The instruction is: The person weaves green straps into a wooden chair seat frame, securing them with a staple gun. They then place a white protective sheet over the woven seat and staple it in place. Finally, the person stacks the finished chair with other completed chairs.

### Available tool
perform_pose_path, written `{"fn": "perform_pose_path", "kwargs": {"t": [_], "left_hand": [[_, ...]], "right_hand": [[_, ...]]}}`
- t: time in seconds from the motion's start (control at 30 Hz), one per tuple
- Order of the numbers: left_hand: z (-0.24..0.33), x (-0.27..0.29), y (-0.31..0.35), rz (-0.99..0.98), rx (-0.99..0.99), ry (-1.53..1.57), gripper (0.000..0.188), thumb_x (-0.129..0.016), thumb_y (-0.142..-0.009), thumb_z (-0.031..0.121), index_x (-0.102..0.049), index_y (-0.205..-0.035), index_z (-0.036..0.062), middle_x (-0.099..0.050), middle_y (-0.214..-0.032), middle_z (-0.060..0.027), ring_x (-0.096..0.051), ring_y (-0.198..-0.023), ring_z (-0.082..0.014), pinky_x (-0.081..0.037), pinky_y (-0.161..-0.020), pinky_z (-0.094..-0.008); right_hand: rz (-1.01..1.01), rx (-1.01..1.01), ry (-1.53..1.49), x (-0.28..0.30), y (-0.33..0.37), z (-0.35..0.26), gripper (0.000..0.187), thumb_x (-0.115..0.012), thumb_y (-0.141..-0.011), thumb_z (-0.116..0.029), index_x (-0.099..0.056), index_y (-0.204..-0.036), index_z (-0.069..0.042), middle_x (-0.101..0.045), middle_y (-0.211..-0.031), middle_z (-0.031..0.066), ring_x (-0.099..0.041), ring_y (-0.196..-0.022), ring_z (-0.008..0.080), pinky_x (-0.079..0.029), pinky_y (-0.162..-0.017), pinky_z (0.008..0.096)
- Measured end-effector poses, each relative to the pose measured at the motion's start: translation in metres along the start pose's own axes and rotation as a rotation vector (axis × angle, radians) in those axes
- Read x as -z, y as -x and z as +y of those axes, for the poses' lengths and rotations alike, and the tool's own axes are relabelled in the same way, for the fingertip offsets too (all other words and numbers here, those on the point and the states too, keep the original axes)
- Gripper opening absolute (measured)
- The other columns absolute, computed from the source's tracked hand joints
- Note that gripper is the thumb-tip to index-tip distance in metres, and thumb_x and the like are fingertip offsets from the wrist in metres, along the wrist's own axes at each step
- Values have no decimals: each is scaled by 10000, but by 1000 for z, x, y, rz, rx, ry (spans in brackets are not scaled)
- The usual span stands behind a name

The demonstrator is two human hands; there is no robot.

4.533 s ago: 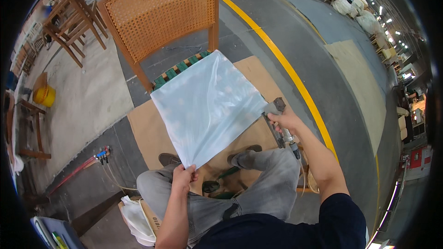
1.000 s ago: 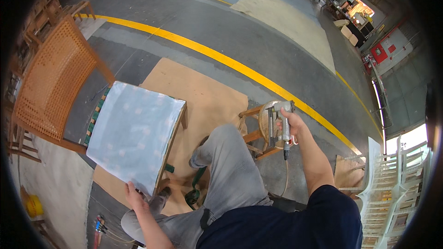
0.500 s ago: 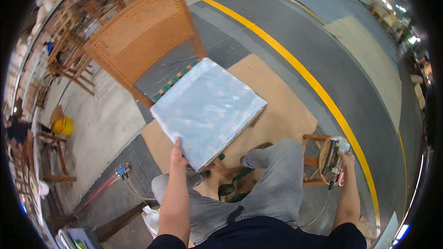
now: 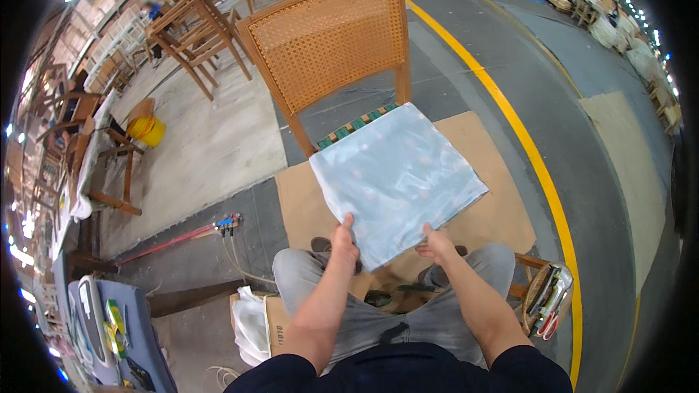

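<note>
A square seat pad in pale blue, glossy plastic wrap (image 4: 397, 175) lies on the seat of a wooden chair with a woven cane back (image 4: 335, 40). Green webbing (image 4: 357, 127) shows along the seat's rear edge. My left hand (image 4: 345, 242) is closed on the pad's near left side, thumb on top and fingers partly hidden beneath. At the front edge, my right hand (image 4: 435, 243) pinches the pad the same way, with its thumb on the wrap. The underside of the pad is hidden.
Brown cardboard (image 4: 488, 160) lies under the chair. By my right knee, a round stool (image 4: 530, 313) carries a metal hand tool (image 4: 557, 287) and red-handled scissors (image 4: 547, 326). Left are a hose fitting (image 4: 229, 223), a yellow bucket (image 4: 148, 131) and a padded grey-blue surface with tools (image 4: 138, 327).
My right hand has let go of the metal tool at the stool and come to the pad's front edge. My left hand stays on the pad. The view has turned.
</note>
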State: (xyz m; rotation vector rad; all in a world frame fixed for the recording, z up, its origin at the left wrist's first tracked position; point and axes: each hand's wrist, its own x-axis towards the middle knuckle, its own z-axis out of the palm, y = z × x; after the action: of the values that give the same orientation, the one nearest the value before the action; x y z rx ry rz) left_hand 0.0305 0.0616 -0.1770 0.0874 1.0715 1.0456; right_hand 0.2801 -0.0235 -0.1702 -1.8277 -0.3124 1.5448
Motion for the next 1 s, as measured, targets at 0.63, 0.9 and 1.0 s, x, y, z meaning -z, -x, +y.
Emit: {"fn": "perform_pose_path", "kwargs": {"t": [0.63, 0.9, 1.0], "left_hand": [[-31, 47, 59, 326, -8, -519, 344, -759, -978, 404, -585, -1003, 108, -558, -801, -26, -564, -578, -157, -406, -434, -299], [51, 37, 11, 383, -65, -542, 528, -771, -962, 471, -590, -1145, 10, -659, -993, -147, -620, -619, -264, -446, -459, -365], [46, 31, 5, 335, -40, -623, 528, -801, -949, 434, -596, -1155, -6, -652, -984, -139, -592, -586, -259, -436, -460, -377]], "right_hand": [[207, 153, 35, 78, 11, 20, 361, -717, -998, -291, -652, -1241, -33, -674, -1006, 43, -654, -812, 162, -559, -637, 344], [217, 140, 61, 58, 43, 37, 311, -770, -957, -282, -677, -1077, -11, -639, -781, 64, -588, -588, 173, -495, -505, 339], [267, 134, 142, 54, 47, 46, 266, -766, -928, -221, -713, -1055, 6, -648, -744, 70, -574, -545, 169, -478, -483, 343]]}}
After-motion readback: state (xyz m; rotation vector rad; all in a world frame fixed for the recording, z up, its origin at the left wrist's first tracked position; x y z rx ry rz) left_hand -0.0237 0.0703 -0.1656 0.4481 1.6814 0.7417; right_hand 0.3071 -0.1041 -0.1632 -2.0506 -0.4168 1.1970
